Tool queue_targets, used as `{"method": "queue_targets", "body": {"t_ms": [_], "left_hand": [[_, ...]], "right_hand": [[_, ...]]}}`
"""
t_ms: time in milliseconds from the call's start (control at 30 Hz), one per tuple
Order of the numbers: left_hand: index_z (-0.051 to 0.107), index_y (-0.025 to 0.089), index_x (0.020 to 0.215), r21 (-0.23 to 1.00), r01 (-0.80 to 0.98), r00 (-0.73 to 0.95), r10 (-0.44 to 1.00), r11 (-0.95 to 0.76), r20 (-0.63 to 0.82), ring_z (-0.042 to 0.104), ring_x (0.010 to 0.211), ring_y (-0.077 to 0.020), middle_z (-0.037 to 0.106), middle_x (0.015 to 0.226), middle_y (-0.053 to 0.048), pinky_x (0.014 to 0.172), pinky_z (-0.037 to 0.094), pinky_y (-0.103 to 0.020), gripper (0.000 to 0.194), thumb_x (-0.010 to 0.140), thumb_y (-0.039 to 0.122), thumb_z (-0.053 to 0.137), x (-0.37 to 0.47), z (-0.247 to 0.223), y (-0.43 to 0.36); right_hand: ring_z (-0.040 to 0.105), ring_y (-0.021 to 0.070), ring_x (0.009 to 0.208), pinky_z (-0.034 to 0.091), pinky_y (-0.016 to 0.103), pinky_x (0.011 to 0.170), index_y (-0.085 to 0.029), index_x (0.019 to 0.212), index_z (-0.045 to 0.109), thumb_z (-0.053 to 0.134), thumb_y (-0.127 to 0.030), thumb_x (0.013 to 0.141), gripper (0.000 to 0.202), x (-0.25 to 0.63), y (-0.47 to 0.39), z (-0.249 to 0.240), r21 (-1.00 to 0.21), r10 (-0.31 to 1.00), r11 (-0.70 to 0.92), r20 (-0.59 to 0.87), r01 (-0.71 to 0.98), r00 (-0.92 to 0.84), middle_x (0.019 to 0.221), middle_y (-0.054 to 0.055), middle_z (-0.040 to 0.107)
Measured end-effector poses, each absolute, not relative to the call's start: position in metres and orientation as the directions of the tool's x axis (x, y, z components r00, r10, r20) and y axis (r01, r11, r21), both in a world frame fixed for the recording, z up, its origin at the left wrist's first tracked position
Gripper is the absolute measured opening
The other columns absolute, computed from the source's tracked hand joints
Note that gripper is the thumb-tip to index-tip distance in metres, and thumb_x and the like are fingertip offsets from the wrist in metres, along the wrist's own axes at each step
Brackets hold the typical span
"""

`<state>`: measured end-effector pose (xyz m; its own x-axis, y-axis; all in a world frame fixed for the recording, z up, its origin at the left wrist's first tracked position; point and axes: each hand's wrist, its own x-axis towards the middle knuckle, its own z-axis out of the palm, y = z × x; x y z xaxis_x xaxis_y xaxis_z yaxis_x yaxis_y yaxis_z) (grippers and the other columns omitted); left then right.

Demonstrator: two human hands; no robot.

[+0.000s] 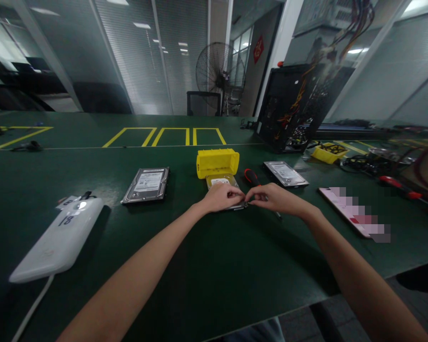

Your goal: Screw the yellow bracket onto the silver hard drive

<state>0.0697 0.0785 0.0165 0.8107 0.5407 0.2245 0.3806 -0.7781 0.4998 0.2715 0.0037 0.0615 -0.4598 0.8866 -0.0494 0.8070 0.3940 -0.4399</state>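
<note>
A hard drive lies in front of a yellow plastic bin, much of it covered by my left hand. That hand rests over the drive with its fingers curled and pressed together at the right edge. At the same near right corner, my right hand has thumb and fingertips pinched. Whatever is between them is too small to make out. Under and beside my right hand lies a screwdriver with a red and black handle, its shaft tip showing below the wrist.
Other hard drives lie left and right. A white device with a cable is at far left; a pink phone-like slab, partly pixelated, lies right. Behind stand an open computer case and another yellow bin.
</note>
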Motion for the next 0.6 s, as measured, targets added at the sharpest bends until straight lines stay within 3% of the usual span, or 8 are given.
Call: {"method": "queue_targets", "body": {"t_ms": [600], "left_hand": [[0.075, 0.024, 0.101, 0.489, 0.373, 0.806, 0.537, -0.788, 0.251, 0.057, 0.067, -0.0150, 0.070, 0.077, -0.001, 0.060, 0.036, -0.026, 0.029, 0.090, 0.038, 0.052, 0.0704, 0.0127, 0.0803]], "right_hand": [[0.052, 0.0104, 0.061, 0.036, 0.025, 0.059, -0.018, 0.099, 0.069, 0.055, -0.023, 0.086, 0.020, 0.2692, 0.0050, 0.0595, -0.407, 0.890, 0.381, -0.083, 0.830, -0.448, 0.069, 0.000, 0.059]]}}
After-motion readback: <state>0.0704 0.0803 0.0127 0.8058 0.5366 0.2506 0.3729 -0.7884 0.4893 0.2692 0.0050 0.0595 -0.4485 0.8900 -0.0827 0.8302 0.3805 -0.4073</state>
